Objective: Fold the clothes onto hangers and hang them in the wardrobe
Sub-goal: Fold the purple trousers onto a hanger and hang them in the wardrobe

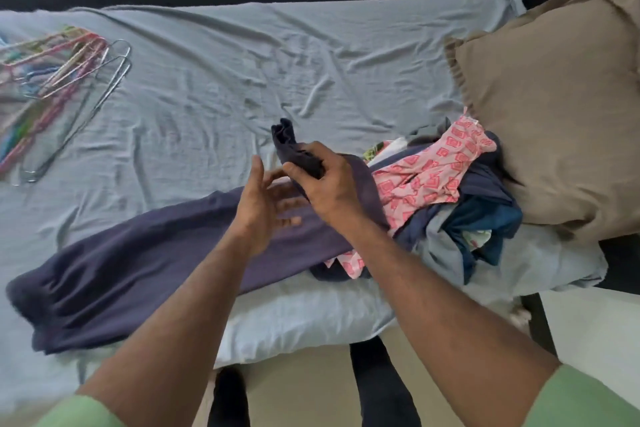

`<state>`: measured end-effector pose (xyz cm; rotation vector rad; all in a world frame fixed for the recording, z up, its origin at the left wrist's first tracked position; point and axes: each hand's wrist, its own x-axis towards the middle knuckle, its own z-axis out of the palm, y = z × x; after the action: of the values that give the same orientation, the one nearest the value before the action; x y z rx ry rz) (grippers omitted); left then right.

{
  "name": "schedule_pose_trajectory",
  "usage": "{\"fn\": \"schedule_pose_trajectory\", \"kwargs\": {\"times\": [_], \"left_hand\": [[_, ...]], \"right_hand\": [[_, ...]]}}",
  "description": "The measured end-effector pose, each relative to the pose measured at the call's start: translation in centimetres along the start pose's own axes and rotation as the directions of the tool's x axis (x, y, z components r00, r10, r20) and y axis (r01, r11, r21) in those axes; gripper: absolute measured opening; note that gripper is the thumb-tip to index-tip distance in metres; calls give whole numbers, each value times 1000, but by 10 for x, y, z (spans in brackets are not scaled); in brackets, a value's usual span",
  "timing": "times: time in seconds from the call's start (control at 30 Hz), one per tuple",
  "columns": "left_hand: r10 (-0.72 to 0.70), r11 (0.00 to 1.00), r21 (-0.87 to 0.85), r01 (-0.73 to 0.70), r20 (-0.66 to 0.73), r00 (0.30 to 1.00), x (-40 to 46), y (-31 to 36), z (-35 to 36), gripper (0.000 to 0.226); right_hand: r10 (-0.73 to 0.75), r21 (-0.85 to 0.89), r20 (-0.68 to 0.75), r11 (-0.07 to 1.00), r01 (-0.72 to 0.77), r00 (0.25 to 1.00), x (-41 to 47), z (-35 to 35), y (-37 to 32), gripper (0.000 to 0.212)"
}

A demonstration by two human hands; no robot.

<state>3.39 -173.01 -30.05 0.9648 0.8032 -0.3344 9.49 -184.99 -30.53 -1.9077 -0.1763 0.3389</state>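
— Hands first: what did we see them doing?

— We saw our right hand (329, 184) closed in a tight grip around one bunched end of the long navy-purple cotton garment (138, 253), lifting that end off the bed. Our left hand (266, 201) was open beside it, fingers spread, holding nothing.

— And where did the rest of the garment lie?

— It stretched leftward across the wrinkled pale blue bedsheet (225, 80), near the bed's front edge. We noted the heap of mixed clothes (450, 191) at its right end, against the tan pillow (554, 114). The coloured wire hangers (59, 73) lay well apart, at the far left.
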Motion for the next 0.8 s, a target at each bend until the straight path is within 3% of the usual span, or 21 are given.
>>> {"fn": "schedule_pose_trajectory", "kwargs": {"times": [0.13,0.23,0.4,0.53,0.7,0.8], "left_hand": [[-91,989,-119,88,-22,996,-35,22,-101,59],[-147,984,-109,138,-77,986,-57,21,-191,44],[-213,968,-188,167,-260,942,-77,4,-311,25],[-192,981,-116,159,-397,898,-94,-11,-368,23],[-103,992,15,123,-447,889,-110,-23,-422,18],[7,971,204,123,-543,840,-108,-34,-459,12]], "right_hand": [[-80,-51,170,995,90,982,-43,127,-16,34],[-162,-68,301,979,190,940,-74,213,-29,19],[-142,-156,459,959,237,877,-118,321,-26,18],[-109,-185,523,954,237,845,-146,368,-22,22],[-43,-273,611,926,262,791,-164,412,-20,24],[60,-313,758,907,281,649,-164,434,-17,26]]}}
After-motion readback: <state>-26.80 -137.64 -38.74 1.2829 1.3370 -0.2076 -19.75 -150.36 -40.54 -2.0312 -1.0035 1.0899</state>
